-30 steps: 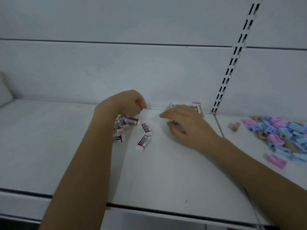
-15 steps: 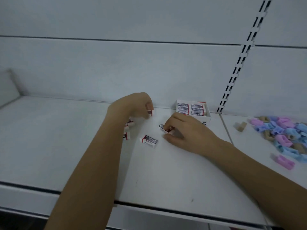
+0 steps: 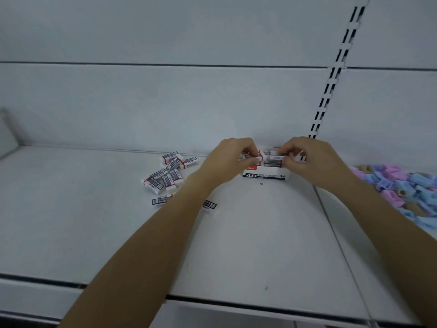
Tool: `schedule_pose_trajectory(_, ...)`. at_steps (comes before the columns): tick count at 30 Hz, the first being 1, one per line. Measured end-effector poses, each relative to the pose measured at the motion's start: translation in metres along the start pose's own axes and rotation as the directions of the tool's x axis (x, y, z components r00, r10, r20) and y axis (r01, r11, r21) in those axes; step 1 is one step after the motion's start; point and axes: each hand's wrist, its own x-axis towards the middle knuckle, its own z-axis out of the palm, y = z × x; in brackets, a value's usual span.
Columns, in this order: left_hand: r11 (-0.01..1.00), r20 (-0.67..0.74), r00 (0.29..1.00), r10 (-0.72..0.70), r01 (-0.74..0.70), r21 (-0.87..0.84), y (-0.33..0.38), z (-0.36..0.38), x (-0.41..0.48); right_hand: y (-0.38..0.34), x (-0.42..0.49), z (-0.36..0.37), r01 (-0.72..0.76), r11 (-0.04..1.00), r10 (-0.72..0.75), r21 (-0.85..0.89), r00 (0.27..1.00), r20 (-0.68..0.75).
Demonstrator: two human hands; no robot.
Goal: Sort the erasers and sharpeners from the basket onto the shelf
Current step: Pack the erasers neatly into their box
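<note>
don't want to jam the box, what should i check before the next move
1. Left hand holds an eraser at the eraser box: ok.
2. Right hand pinches a second eraser over the eraser box: ok.
3. Eraser box upright, open side up: ok.
4. Free slot inside: cannot tell, hands cover it.
5. Loose erasers all packed: not ok, they lie left of the box.
6. Sharpeners kept apart, on the right: ok.
</note>
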Motion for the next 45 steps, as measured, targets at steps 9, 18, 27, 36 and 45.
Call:
schedule_pose_trajectory(9,0.994,0.052,0.998,-0.041,0.036,0.1,-0.004,0.011,0.003,0.003,-0.001,0.005,-0.057,0.998,0.056,0.018,0.998,0.026)
schedule_pose_trajectory(18,0.925,0.117,0.992,0.043,-0.084,0.372,-0.003,0.003,-0.002,0.003,0.002,0.004,0.001,0.999,0.004,-0.051,0.995,0.104)
schedule_pose_trajectory(27,0.93,0.157,0.988,-0.003,-0.055,0.364,0.0,0.001,-0.004,0.003,0.002,0.0,0.159,0.974,-0.107,-0.161,0.951,0.29)
schedule_pose_trajectory(36,0.948,0.197,0.98,-0.023,-0.041,0.316,-0.002,0.001,-0.005,0.003,-0.001,0.006,0.127,0.946,-0.019,-0.297,0.939,0.343)
schedule_pose_trajectory(45,0.937,0.092,0.978,-0.186,0.149,0.315,-0.019,-0.054,-0.007,-0.017,-0.007,0.028,0.294,0.931,-0.291,-0.217,0.956,0.048)
